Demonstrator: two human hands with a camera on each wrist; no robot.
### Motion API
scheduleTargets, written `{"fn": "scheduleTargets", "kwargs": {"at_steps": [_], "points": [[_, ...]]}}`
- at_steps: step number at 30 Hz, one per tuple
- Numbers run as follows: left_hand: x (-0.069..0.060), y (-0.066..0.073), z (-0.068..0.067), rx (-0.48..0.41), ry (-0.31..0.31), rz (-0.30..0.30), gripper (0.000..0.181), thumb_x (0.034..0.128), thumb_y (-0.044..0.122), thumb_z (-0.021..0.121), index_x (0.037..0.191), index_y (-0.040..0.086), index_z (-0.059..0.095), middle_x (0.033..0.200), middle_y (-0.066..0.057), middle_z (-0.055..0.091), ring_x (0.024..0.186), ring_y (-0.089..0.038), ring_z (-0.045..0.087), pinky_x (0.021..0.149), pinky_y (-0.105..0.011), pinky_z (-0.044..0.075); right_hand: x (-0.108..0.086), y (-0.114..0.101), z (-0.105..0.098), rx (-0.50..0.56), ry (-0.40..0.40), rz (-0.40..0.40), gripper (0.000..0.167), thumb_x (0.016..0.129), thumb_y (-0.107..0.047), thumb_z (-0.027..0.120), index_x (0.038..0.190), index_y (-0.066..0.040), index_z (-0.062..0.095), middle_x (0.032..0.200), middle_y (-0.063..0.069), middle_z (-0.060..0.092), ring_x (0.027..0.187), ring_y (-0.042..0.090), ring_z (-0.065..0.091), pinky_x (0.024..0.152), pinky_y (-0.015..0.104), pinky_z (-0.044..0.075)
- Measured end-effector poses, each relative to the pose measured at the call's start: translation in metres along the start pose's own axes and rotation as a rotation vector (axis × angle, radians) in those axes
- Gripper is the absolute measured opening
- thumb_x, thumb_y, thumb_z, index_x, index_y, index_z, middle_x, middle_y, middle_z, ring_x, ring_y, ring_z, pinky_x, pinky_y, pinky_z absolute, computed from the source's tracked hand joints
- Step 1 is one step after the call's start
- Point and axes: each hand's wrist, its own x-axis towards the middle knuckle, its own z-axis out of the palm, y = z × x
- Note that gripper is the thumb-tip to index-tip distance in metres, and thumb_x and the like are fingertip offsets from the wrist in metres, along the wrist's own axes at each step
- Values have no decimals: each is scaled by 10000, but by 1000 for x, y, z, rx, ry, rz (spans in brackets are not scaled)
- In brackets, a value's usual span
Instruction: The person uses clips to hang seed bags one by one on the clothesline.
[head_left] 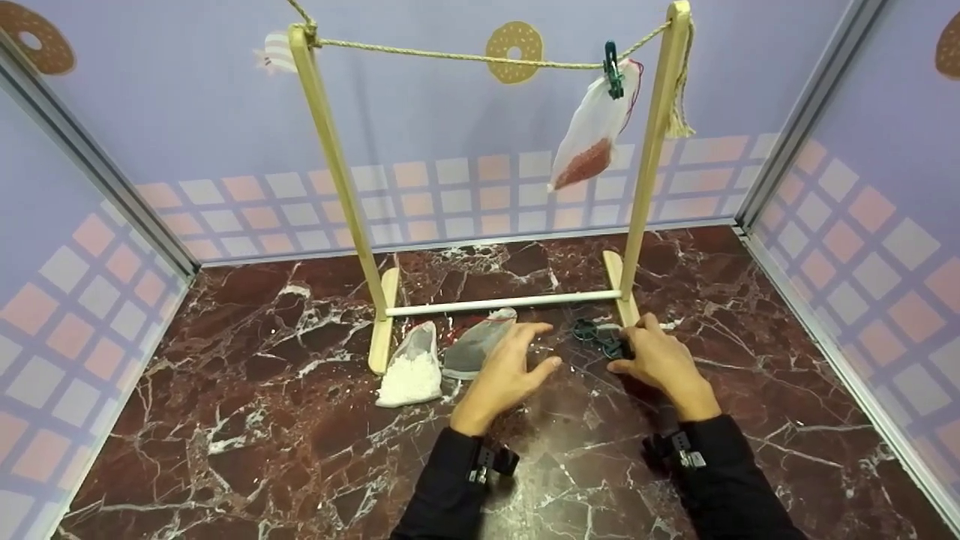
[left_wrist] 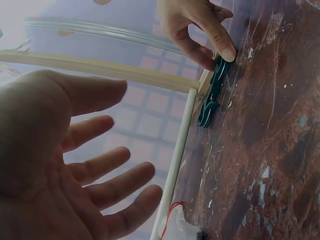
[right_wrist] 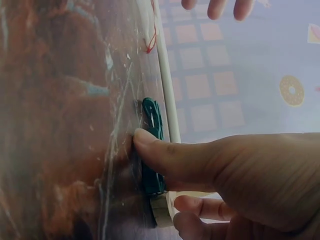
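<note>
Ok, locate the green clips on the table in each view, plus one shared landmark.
Head: the green clips are right of centre, below mid-height, at the right hand.
Left wrist: the green clips are upper right, at that hand's fingertips.
Right wrist: the green clips are near the centre, partly behind that hand.
Landmark: the white crossbar shows in all three.

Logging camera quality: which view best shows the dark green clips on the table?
Left wrist: the dark green clips look large, covered only by the right hand at one end. Head shows them small, partly hidden by it; right wrist shows them closer, thumb across.
</note>
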Motion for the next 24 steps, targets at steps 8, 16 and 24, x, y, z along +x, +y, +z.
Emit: {"fn": "scheduleTargets", "kwargs": {"at_steps": [8,16,24], "points": [[-1,2,1,35,-67,-42,555,969,282,688,1445,65,503,1429,-136,531,1323,-267,504,1134,-429,382,-2,1,0,-7,-21,-29,453,865,-333,823,1174,-31,686,1139,203,488,833,376,600,692,540,514],[-2,1,2,50,-89,-61,621,973,287,681,1495,69,426,1420,-184,533,1320,-298,503,1126,-458,389,-1,2,-1,39,-113,-84,464,870,-289,800,1207,-20,631,1164,195,453,931,387,611,823,572,520],[-4,-1,4,73,-119,-66,596,981,287,674,1478,49,448,1430,-152,529,1315,-281,512,1116,-445,405,-2,1,1,89,-148,-159,454,863,-229,791,1205,-5,592,1176,185,507,1020,369,611,931,547,502]]}}
